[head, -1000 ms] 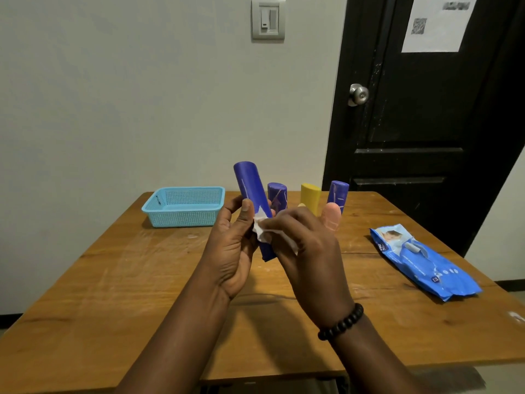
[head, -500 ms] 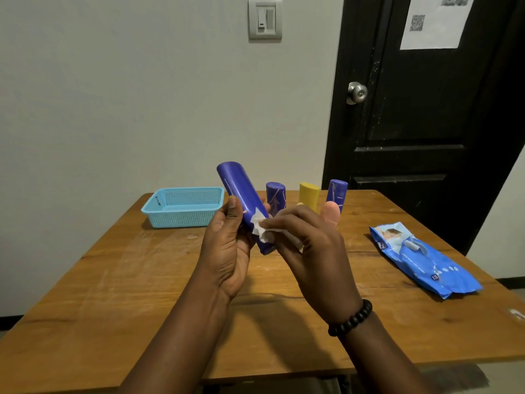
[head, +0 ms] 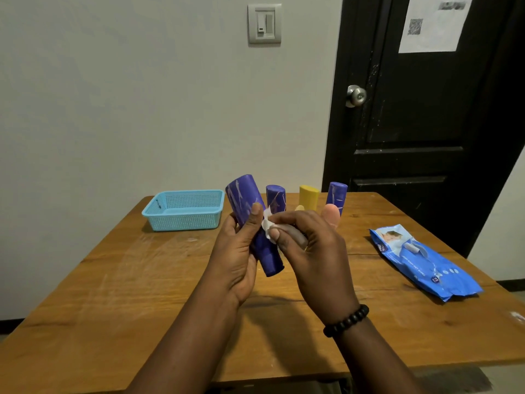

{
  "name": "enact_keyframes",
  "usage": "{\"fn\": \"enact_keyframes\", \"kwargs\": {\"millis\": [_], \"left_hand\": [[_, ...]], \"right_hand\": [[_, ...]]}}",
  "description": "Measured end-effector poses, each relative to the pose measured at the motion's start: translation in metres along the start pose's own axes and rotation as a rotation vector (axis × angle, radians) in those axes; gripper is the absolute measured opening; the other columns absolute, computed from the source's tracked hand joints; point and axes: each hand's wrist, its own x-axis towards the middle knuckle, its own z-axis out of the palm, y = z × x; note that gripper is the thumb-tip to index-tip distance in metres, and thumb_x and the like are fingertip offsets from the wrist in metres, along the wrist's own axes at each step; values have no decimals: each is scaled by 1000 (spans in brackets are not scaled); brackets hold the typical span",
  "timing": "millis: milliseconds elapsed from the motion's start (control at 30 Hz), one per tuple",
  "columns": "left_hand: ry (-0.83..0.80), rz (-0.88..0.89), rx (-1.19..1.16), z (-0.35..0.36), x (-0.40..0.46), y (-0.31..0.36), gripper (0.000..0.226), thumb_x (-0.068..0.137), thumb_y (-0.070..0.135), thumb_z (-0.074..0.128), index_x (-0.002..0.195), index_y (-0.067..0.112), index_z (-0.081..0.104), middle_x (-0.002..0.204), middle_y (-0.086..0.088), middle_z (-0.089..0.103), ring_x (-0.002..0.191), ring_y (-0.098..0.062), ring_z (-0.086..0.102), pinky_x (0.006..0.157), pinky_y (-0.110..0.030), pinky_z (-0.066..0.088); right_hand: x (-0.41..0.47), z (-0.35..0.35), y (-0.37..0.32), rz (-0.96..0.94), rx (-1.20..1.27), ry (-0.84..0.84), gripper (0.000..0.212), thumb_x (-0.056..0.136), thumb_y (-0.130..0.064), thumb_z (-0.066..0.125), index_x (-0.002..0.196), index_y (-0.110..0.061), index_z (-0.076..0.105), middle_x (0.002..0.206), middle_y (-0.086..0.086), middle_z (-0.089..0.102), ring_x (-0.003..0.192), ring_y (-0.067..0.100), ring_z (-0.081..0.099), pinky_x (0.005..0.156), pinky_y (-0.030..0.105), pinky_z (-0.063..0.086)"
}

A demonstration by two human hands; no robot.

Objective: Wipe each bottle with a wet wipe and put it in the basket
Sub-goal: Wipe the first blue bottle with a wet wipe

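Head view: one large purple bottle [head: 255, 223] is held above the table [head: 113, 294], tilted with its top leaning left, and is clasped by the left hand [head: 238, 251], whose thumb is pressed on its side. One white wipe [head: 267, 227] is pinched in the fingers of the right hand [head: 309, 251] and is laid against the bottle's middle, so both hands are closed and brought together around it. On the right wrist one dark bead bracelet [head: 346, 319] is worn. Behind the hands, four more bottles can be counted standing upright on the table: two purple ones [head: 275, 199] [head: 336, 194], one yellow one [head: 309, 196] between them, and one pink one [head: 331, 214], which is partly hidden by the right hand; a fifth pale shape [head: 299, 208] beside the yellow one may be another cap, but too little of it is seen to tell. One light blue mesh basket [head: 184, 210] is set at the far left of the table, and no bottle is seen inside it. One blue pack of wipes [head: 426, 263] is laid flat on the right, well apart from the basket.
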Motion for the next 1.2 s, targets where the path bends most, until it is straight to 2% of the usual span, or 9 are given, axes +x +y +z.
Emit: {"fn": "enact_keyframes", "kwargs": {"millis": [67,167,333,500,667,800,900,1033,1200], "left_hand": [[-15,-33,-38,-1,-2,-2,40,95,27,53,128,3,55,94,-11,71,81,-15,72,68,-29,60],[-51,-68,-91,0,-7,0,39,97,26,50,127,2,57,100,-13,73,86,-17,72,79,-32,61],[-58,-21,10,1,-8,4,18,100,17,50,106,12,66,89,-5,75,77,-13,71,88,-40,52],[-83,14,123,4,-11,6,14,97,17,54,95,17,68,77,2,75,68,-7,70,65,-23,57],[-102,39,130,4,-7,11,29,91,25,56,113,10,66,93,-2,75,84,-11,70,73,-26,59],[-47,66,59,1,-4,14,22,93,22,53,106,10,65,84,-1,76,77,-10,71,68,-26,60],[31,77,28,-4,-1,14,16,99,20,51,103,12,64,79,1,76,73,-8,72,69,-25,61],[25,87,92,-7,0,13,18,100,21,49,104,12,64,78,2,75,72,-7,72,65,-23,60],[-65,83,210,-3,-5,9,37,88,34,56,114,11,66,93,-2,75,84,-11,70,74,-27,59]], "right_hand": [[-1,2,2,0,-25,12,16,89,-19,67,104,-20,68,102,-10,65,99,4,61,80,19,53],[2,-2,3,29,19,26,15,89,-18,67,104,-19,68,102,-10,66,100,4,62,81,23,55],[28,-15,-7,-7,14,116,19,91,-20,65,110,-21,65,105,-12,65,100,7,63,84,38,56],[61,-19,-17,-93,-89,96,17,89,-17,68,106,-16,68,103,-7,65,98,3,60,83,24,54],[47,-14,-15,-122,-78,3,16,87,-13,69,102,-15,67,102,-6,66,97,-1,60,82,9,48],[13,-11,-7,-139,-73,-35,18,84,-8,69,101,-13,70,102,-7,66,101,-8,57,81,3,44],[-15,-6,2,-115,8,-69,19,83,-3,70,99,-13,70,103,-7,66,102,-6,58,80,4,46],[-25,-2,8,-113,20,-16,21,83,-2,71,100,-13,70,102,-6,68,102,1,62,80,9,47],[10,-3,-6,-162,-64,97,21,83,-3,70,103,-11,68,101,-3,67,99,-6,58,82,4,44]]}}
